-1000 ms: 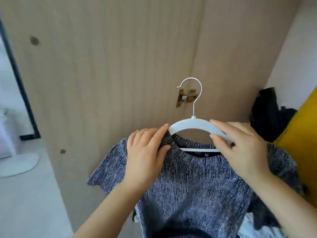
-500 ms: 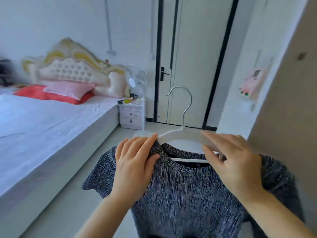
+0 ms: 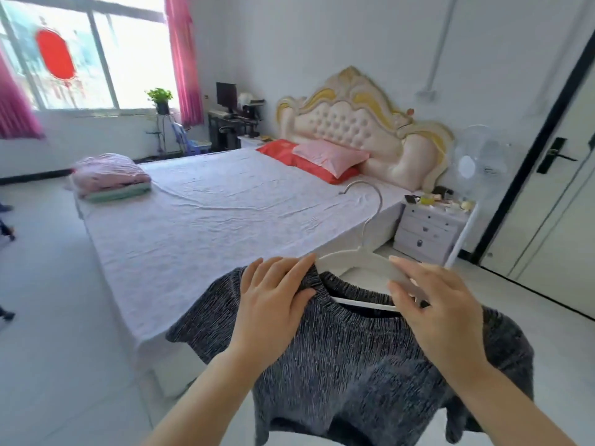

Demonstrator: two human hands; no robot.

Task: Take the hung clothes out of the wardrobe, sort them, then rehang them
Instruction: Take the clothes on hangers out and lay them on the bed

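Holding a grey knit top (image 3: 354, 365) on a white hanger (image 3: 351, 257), the person stands at the near corner of the bed (image 3: 209, 226), with the garment hanging in the air just in front of that corner rather than lying on the sheet. The left hand (image 3: 277, 304) lies curled over the top's shoulder, its fingers over the knit and its thumb pressing at the collar, so it grips fabric and probably the hanger arm beneath. The right hand (image 3: 441, 317) pinches the other hanger arm between thumb and fingers. The wardrobe is not in view. Judging by this, the task is at an early stage: one garment is out and not yet set down, the bed shows only a folded pile (image 3: 111, 181) at its far left corner, and sorting and rehanging remain.
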